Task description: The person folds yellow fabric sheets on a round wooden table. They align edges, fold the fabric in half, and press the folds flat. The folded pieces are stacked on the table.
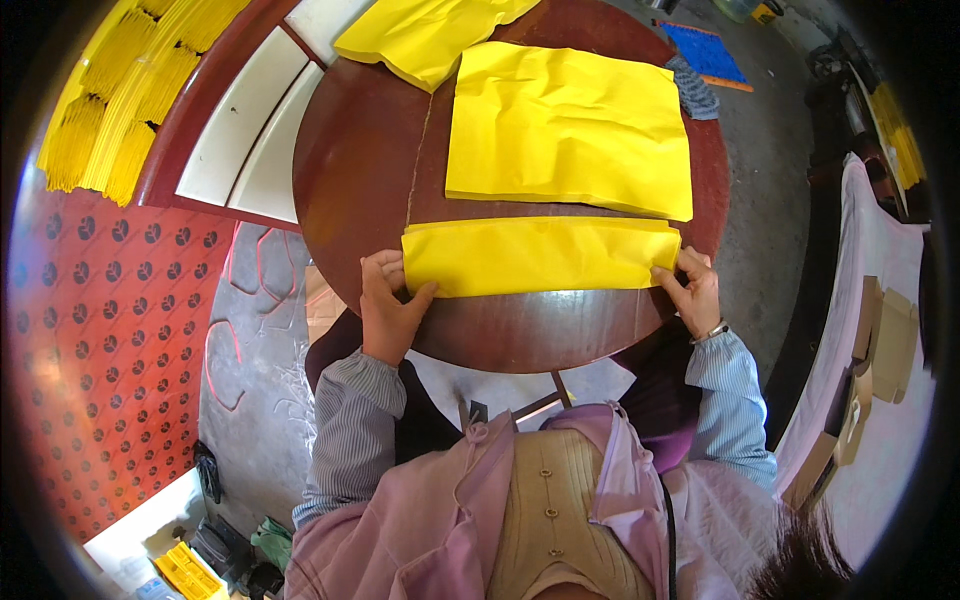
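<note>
A folded strip of yellow paper lies along the near side of a round, dark red table, one end gripped in a person's left hand and the other in the right hand, both thumbs on its face. Just beyond rests a broad, creased pile of yellow sheets, with more yellow paper at the table's far edge. A grey cloth sits by the right rim; yellow stacks line the upper left
</note>
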Motion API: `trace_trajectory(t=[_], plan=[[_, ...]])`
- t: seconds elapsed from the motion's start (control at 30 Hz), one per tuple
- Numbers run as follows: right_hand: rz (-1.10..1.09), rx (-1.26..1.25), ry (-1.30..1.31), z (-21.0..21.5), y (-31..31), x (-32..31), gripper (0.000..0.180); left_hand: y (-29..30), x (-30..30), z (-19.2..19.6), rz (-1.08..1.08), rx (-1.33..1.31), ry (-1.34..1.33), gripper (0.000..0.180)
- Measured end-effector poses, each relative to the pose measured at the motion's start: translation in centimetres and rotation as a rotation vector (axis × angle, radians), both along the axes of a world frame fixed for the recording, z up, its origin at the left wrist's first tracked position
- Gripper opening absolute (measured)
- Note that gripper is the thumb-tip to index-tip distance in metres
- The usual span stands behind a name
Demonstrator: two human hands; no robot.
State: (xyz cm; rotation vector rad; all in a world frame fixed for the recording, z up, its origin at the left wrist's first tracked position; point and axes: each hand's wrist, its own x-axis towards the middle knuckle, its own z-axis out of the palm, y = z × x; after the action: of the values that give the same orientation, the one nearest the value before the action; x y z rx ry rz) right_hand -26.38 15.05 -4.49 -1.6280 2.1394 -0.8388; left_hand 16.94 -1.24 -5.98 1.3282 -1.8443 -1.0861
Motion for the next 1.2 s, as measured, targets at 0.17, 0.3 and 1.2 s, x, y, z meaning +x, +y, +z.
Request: trace_trajectory(t=[0.17, 0.3, 1.2], plan=[[-0.065, -0.041, 0.031, 0.2, -0.2, 1.2, 0.026, 0.3, -1.0, 1.6, 0.046, 0.044, 0.005, 0.057], [-0.102, -0.019, 0.106, 0.1, -0.5, 1.7, 0.025, 0.6, -2.1, 2.3, 0.087, 0.043, -0.046, 0.063], [-0.121, -0.145, 0.092, -0.7, -0.5, 2.3, 0.023, 2.2, -8.7, 2.1, -0.343, -0.254, -0.362, 0.066]])
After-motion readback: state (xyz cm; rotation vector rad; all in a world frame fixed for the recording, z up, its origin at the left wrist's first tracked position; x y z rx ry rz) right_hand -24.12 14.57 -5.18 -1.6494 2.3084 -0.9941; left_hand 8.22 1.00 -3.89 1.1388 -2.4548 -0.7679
